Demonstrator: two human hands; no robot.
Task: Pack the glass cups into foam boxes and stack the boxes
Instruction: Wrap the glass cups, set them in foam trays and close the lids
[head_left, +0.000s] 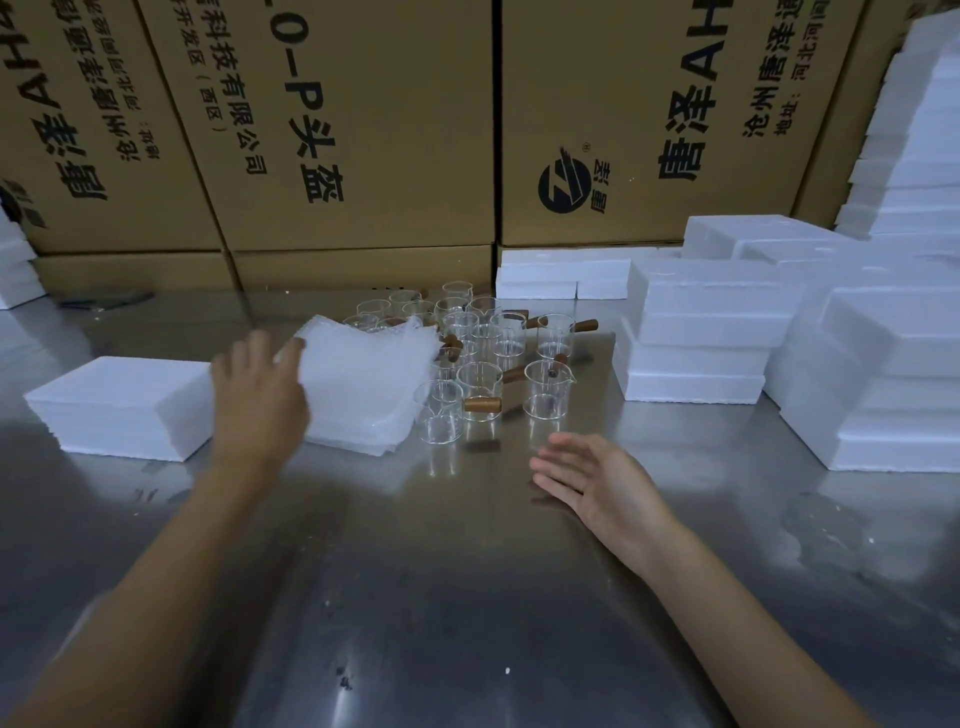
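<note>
Two bare hands over a steel table. Left hand reaches to the stack of bubble-wrap sheets, fingers curled round the top sheet's left edge, pinching it and lifting it off the stack. Right hand hangs just above the tabletop at near centre-right, palm turned left, fingers straight and relaxed, holding nothing, close to the nearest cups but not touching them. Glass cups with wooden side handles stand upright in a loose cluster just right of and behind the bubble wrap, roughly mid-table; exact count hard to tell since some are hidden behind the lifted sheet. One cup at the near edge of the cluster sits just beside the wrap stack. Foam pieces lie stacked flat left of the left hand. Foam boxes are stacked right of the cups, with taller piles further right and a low row at the far side. Printed cardboard cartons form the far wall.
</note>
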